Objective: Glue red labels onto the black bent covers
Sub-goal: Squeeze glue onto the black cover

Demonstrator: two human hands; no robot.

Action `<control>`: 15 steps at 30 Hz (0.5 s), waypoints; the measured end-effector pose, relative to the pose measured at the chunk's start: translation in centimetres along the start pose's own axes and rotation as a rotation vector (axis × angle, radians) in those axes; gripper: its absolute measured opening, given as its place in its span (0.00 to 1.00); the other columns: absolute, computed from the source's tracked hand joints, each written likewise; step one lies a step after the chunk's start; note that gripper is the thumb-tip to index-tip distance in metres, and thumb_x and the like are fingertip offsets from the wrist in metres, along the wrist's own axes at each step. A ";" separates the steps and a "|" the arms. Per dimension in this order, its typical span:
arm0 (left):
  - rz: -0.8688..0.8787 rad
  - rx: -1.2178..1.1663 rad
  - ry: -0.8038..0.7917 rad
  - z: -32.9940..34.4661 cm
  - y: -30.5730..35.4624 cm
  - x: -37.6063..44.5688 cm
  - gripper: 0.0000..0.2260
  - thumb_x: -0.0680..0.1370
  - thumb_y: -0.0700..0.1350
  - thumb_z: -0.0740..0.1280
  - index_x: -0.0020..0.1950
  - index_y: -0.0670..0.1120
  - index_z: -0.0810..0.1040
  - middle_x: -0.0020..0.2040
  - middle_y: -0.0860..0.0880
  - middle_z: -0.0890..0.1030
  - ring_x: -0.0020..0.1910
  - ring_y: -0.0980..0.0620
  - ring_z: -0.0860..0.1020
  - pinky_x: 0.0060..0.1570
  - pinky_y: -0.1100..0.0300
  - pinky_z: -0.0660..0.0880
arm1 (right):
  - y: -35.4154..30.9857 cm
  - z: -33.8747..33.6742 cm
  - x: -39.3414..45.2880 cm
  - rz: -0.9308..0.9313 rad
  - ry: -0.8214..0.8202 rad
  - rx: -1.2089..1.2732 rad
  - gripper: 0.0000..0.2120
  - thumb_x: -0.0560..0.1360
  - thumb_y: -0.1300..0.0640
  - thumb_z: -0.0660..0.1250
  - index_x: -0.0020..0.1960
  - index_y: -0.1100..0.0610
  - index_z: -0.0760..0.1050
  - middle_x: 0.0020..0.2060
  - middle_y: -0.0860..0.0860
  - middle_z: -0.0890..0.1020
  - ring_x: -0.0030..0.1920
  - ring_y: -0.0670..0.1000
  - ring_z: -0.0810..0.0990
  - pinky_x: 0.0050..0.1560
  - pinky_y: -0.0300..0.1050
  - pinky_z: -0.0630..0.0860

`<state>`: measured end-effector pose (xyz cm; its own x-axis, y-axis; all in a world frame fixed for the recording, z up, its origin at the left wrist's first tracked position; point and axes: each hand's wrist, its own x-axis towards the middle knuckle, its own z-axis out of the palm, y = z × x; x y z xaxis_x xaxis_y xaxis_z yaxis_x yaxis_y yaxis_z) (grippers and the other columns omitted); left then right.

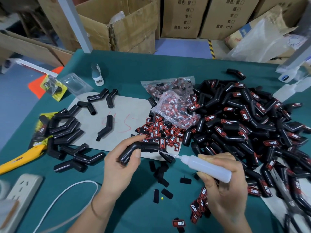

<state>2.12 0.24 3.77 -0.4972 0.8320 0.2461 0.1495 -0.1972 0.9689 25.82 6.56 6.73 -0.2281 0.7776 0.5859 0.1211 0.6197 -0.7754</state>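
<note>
My left hand grips a black bent cover just above the green table, thumb on its lower arm. My right hand holds a white glue bottle lying sideways, its thin nozzle pointing left at the end of that cover. Loose red labels lie in a heap just behind the held cover. Unlabelled black covers are scattered at the left. A big pile of labelled covers fills the right side.
Clear bags of labels lie mid-table on a grey card sheet. A yellow knife and a power strip with white cable sit at the left. More labels lie near my right wrist. Cardboard boxes stand behind the table.
</note>
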 end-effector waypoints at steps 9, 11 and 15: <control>-0.006 0.019 0.014 0.0 0.2 0.1 0.12 0.80 0.48 0.67 0.62 0.58 0.84 0.36 0.61 0.78 0.30 0.60 0.71 0.35 0.70 0.70 | 0.0 -0.1 0.1 -0.011 -0.003 -0.021 0.15 0.82 0.46 0.68 0.66 0.36 0.70 0.58 0.37 0.80 0.56 0.48 0.81 0.55 0.39 0.77; -0.012 0.011 0.018 0.0 0.2 0.1 0.12 0.80 0.48 0.67 0.62 0.58 0.84 0.36 0.61 0.78 0.29 0.60 0.71 0.34 0.70 0.70 | 0.0 0.0 0.1 -0.013 0.001 -0.023 0.15 0.82 0.46 0.68 0.66 0.36 0.70 0.58 0.37 0.81 0.56 0.48 0.81 0.56 0.39 0.76; -0.005 0.013 0.015 0.0 0.3 0.2 0.13 0.80 0.47 0.67 0.62 0.58 0.84 0.36 0.61 0.78 0.30 0.60 0.71 0.35 0.70 0.70 | 0.0 0.0 0.2 -0.008 0.008 -0.011 0.15 0.82 0.46 0.68 0.66 0.36 0.71 0.57 0.38 0.81 0.56 0.49 0.81 0.56 0.39 0.77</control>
<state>2.11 0.32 4.13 -0.5105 0.8253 0.2415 0.1583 -0.1858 0.9698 25.80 6.70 6.80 -0.2211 0.7737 0.5938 0.1300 0.6268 -0.7683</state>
